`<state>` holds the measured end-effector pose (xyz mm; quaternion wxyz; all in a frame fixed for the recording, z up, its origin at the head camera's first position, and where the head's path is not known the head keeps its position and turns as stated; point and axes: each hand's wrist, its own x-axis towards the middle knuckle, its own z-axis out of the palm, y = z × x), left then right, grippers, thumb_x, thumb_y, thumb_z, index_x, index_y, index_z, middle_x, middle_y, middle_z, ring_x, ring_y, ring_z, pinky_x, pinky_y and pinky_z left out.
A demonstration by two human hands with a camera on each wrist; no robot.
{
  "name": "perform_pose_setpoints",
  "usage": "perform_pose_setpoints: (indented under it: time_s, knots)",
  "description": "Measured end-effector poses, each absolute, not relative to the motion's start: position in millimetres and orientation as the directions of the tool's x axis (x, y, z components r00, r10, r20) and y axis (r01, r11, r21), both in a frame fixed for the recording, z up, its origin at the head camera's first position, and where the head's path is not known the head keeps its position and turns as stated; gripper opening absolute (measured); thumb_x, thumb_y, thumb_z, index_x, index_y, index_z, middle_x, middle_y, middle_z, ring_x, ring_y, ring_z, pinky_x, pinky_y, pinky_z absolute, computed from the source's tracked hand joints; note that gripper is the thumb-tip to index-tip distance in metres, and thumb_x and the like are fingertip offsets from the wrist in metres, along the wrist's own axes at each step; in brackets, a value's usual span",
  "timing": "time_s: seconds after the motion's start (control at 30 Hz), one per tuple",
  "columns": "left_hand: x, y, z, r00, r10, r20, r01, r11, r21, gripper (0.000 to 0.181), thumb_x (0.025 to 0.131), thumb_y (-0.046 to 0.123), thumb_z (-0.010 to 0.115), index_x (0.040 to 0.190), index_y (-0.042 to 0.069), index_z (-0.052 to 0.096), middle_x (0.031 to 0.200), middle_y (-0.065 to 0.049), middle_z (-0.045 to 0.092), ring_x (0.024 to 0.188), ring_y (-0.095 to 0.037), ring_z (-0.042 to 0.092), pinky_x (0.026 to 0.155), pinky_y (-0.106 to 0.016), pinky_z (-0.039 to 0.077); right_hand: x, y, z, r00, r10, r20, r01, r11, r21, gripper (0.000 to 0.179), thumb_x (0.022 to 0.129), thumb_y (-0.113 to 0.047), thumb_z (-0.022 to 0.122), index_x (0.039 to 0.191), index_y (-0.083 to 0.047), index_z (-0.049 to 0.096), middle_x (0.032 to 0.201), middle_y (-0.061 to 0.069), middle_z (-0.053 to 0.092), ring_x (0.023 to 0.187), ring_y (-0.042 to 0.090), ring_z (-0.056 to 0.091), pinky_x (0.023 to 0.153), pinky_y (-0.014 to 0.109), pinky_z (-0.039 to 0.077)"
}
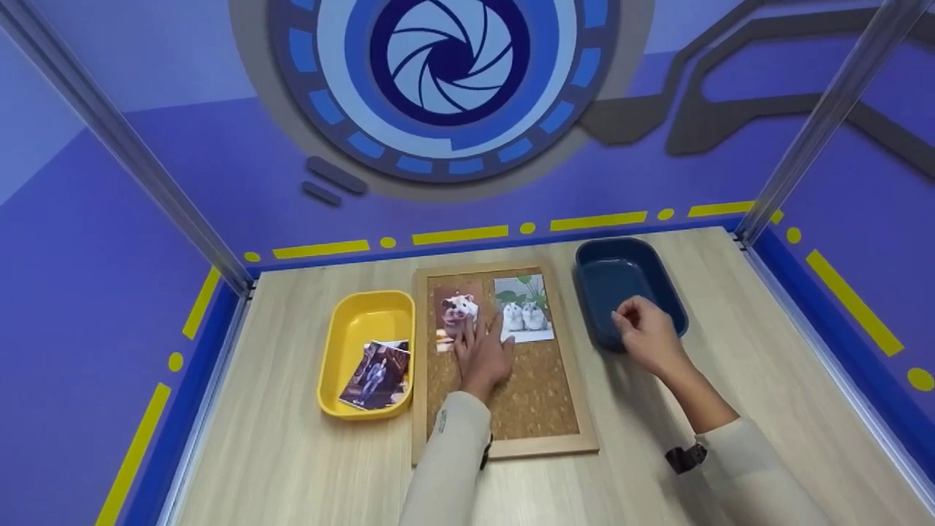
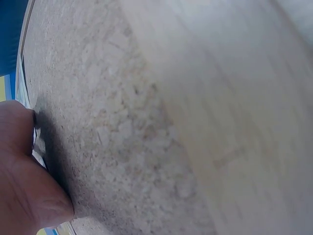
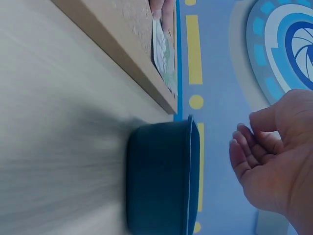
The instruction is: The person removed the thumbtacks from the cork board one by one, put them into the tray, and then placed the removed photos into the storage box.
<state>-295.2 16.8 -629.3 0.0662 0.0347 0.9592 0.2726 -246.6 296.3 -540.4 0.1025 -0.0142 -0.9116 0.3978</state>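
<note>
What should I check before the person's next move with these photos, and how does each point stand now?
1. Cork board lying on the table: ok.
2. Hamster photo on the left inside the wooden frame, touched by the left grip: ok.
3. That photo fastened to the cork: cannot tell, fingers cover part of it.
4. Right grip raised clear of the blue tray: ok.
5. Something small held in the right grip: cannot tell.
6. More photos waiting in the yellow tray: ok.
</note>
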Motion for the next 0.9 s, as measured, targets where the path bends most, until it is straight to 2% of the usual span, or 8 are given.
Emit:
perform_pose_setpoints:
  time_s: [0.23, 0.4, 0.47, 0.57, 0.67, 0.77, 0.9]
  knots:
    - [-292.5, 20.6, -627.9, -0.99, 0.108, -0.091, 0.038, 0.823, 0.567, 0.06, 0.111, 0.04, 0.048, 0.168, 0.027, 0.036, 0.182, -0.006, 0.016, 0.17, -0.036, 0.003, 0.135, -0.064, 0.005, -256.9, 313.6, -542.3, -0.995, 0.067, 0.071, 0.008, 0.782, -0.623, 0.012, 0.103, -0.01, 0.064, 0.095, -0.001, 0.064, 0.087, 0.012, 0.065, 0.08, 0.026, 0.061, 0.067, 0.032, 0.046]
    - [-290.0, 21.5, -626.0, -0.99, 0.119, -0.079, 0.05, 0.806, 0.589, 0.06, 0.11, 0.035, 0.051, 0.167, 0.02, 0.039, 0.182, -0.011, 0.014, 0.17, -0.039, 0.005, 0.134, -0.064, 0.006, -267.7, 321.6, -548.5, -0.994, 0.075, 0.076, 0.024, 0.852, -0.523, 0.014, 0.097, -0.008, 0.061, 0.085, 0.0, 0.064, 0.083, 0.018, 0.068, 0.076, 0.033, 0.064, 0.068, 0.048, 0.05]
    - [-289.7, 20.4, -626.3, -0.99, 0.114, -0.078, 0.047, 0.808, 0.588, 0.06, 0.11, 0.035, 0.052, 0.167, 0.02, 0.039, 0.182, -0.011, 0.014, 0.17, -0.039, 0.005, 0.133, -0.064, 0.006, -274.1, 323.7, -552.8, -0.995, 0.082, 0.056, 0.044, 0.87, -0.491, 0.014, 0.093, -0.009, 0.06, 0.081, -0.003, 0.063, 0.079, 0.015, 0.068, 0.073, 0.03, 0.063, 0.07, 0.051, 0.051]
    - [-290.4, 18.3, -630.2, -0.991, 0.095, -0.094, 0.025, 0.821, 0.571, 0.061, 0.11, 0.038, 0.051, 0.168, 0.024, 0.038, 0.183, -0.008, 0.014, 0.17, -0.036, 0.003, 0.134, -0.062, 0.005, -283.8, 326.5, -558.6, -0.998, 0.063, -0.016, 0.063, 0.888, -0.456, 0.013, 0.089, -0.008, 0.059, 0.075, -0.008, 0.061, 0.074, 0.008, 0.064, 0.069, 0.025, 0.059, 0.067, 0.049, 0.051]
    - [-291.7, 16.9, -633.6, -0.991, 0.082, -0.108, 0.007, 0.825, 0.565, 0.061, 0.11, 0.04, 0.05, 0.168, 0.027, 0.037, 0.182, -0.005, 0.015, 0.171, -0.034, 0.001, 0.135, -0.061, 0.004, -290.6, 328.2, -561.5, -0.992, 0.043, -0.118, 0.09, 0.9, -0.426, 0.019, 0.089, -0.008, 0.062, 0.071, -0.01, 0.057, 0.071, 0.004, 0.058, 0.067, 0.023, 0.054, 0.066, 0.043, 0.048]
    - [-292.5, 16.6, -633.4, -0.991, 0.085, -0.099, 0.014, 0.824, 0.567, 0.06, 0.111, 0.042, 0.051, 0.168, 0.028, 0.037, 0.182, -0.004, 0.017, 0.171, -0.034, 0.002, 0.135, -0.061, 0.005, -293.7, 329.7, -561.6, -0.982, 0.04, -0.185, 0.112, 0.91, -0.4, 0.018, 0.091, -0.009, 0.065, 0.075, -0.003, 0.062, 0.075, 0.01, 0.061, 0.07, 0.026, 0.054, 0.066, 0.042, 0.047]
    - [-293.2, 15.9, -632.3, -0.991, 0.093, -0.098, 0.021, 0.822, 0.569, 0.061, 0.111, 0.042, 0.05, 0.168, 0.028, 0.035, 0.183, -0.003, 0.015, 0.171, -0.033, 0.001, 0.135, -0.061, 0.004, -297.1, 330.1, -562.4, -0.973, 0.047, -0.225, 0.131, 0.919, -0.373, 0.023, 0.094, -0.011, 0.065, 0.097, 0.01, 0.071, 0.092, 0.021, 0.07, 0.078, 0.029, 0.057, 0.071, 0.046, 0.052]
